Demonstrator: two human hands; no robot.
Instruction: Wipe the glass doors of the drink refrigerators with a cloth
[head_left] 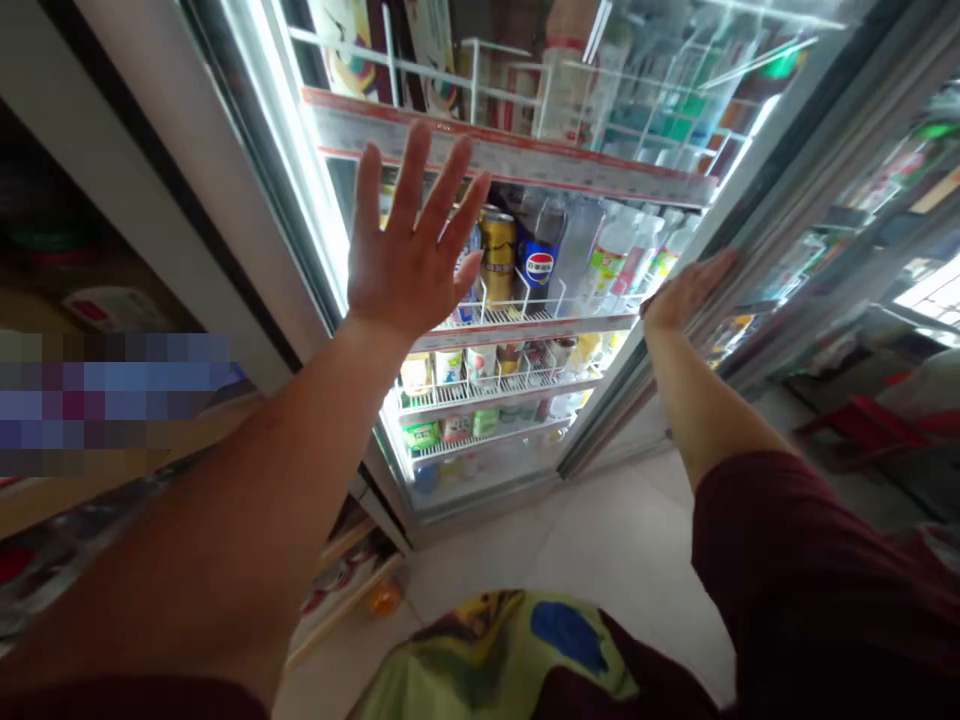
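I stand in front of an open drinks fridge (pixel 315 240) with lit wire shelves. My left hand (pixel 409 245) is raised before the shelves, fingers spread and holding nothing. Just behind it on a wire shelf (pixel 525 318) stand a gold can (pixel 497 255), a blue Pepsi bottle (pixel 538 262) and clear bottles (pixel 615 250). My right hand (pixel 686 292) lies flat with fingers together against the edge of the glass fridge door (pixel 810 200), which is swung open to the right.
Lower shelves (pixel 487 390) hold small cans and bottles. An upper shelf with a price strip (pixel 510 155) carries more bottles. Pale tiled floor (pixel 585 540) lies below. Wooden shelving (pixel 112 300) stands at left, red furniture (pixel 862 425) at right.
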